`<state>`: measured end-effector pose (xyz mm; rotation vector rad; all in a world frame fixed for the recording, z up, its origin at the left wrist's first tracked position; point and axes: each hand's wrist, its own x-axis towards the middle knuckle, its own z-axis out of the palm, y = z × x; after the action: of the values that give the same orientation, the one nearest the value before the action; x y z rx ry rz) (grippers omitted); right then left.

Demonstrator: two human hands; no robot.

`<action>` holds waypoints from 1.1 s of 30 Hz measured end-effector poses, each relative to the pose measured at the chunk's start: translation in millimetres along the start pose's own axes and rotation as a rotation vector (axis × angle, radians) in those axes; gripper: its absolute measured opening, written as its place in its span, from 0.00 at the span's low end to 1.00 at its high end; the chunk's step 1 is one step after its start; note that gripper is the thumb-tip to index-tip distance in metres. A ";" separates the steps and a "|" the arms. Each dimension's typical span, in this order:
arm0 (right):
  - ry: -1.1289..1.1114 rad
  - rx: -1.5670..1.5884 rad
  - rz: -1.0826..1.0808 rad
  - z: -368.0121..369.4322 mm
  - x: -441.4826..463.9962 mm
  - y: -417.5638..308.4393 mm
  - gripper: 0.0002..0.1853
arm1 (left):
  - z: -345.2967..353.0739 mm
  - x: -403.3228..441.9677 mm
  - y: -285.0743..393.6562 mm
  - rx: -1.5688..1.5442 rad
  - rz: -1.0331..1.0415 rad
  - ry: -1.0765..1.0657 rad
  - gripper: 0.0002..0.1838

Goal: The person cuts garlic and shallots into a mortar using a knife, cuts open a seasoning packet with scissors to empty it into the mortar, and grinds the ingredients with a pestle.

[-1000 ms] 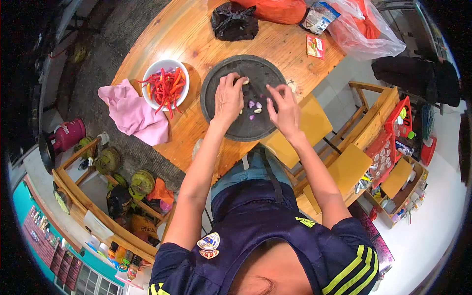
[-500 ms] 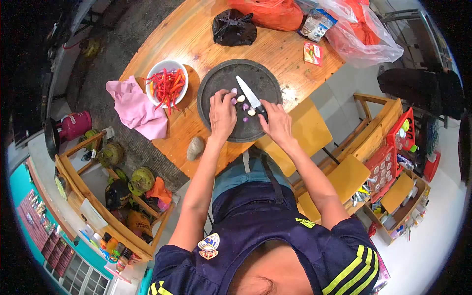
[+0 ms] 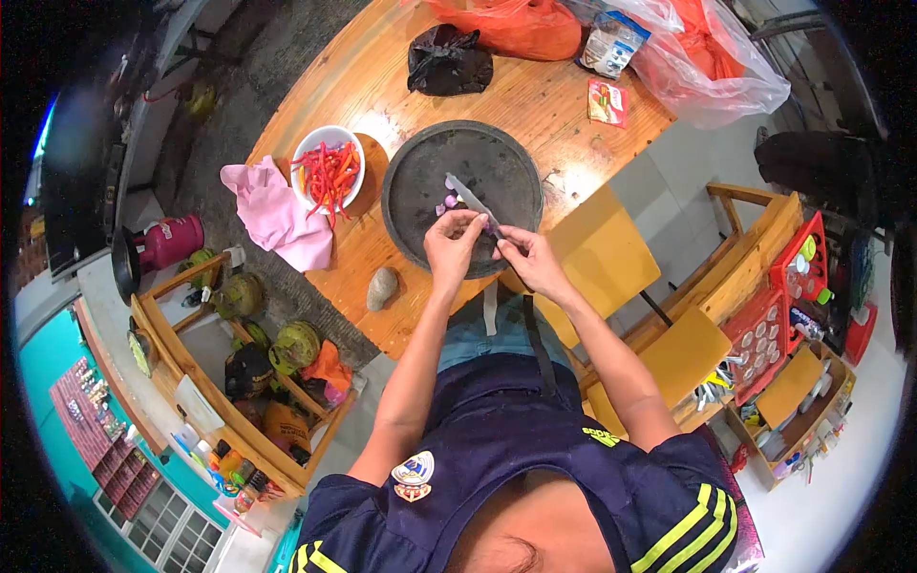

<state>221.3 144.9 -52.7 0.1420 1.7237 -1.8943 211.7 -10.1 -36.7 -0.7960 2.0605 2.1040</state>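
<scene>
My right hand [image 3: 531,259] grips the handle of a knife [image 3: 469,197], whose blade points up and left over a round dark stone slab [image 3: 413,172]. Close beside it, my left hand [image 3: 453,248] is closed in a pinch. A small purple shallot [image 3: 492,225] shows at its fingertips, against the knife, partly hidden by the fingers. More purple shallots [image 3: 446,203] lie on the slab just beyond my left hand, partly behind the blade.
Left of the slab stand a white bowl [image 3: 357,183] of red chillies [image 3: 330,175] and a pink cloth [image 3: 277,222]. A stone pestle [image 3: 382,288] lies nearer me. A black plastic bag [image 3: 449,62], red bags [image 3: 521,29] and a small packet [image 3: 607,102] sit at the far side.
The knife, lying on the slab under my right hand before, is now lifted in its grip. My left hand has moved right and nearer me, fingertips meeting the knife with a shallot.
</scene>
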 end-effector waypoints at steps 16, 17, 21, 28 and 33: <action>0.396 -0.127 -0.207 -55.4 0.8 -6.0 0.11 | -35.7 1.6 20.5 0.690 0.399 0.127 0.16; 0.446 -0.183 -0.219 -60.5 3.1 -8.7 0.11 | -34.8 0.8 19.4 0.735 0.437 0.111 0.20; 0.555 -0.590 -0.297 -83.0 27.9 -22.9 0.11 | -26.0 1.5 1.6 0.743 0.396 0.061 0.31; 0.446 -0.735 -0.209 -82.5 87.7 -44.7 0.14 | -24.2 14.3 -1.5 0.494 0.412 0.120 0.14; 0.485 -0.731 -0.280 -84.6 104.3 -27.0 0.16 | -31.4 6.0 22.6 0.607 0.473 0.131 0.18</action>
<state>97.1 190.0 -88.9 0.0801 2.7823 -1.3374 206.5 -43.7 -17.3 -0.3849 2.9565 1.4315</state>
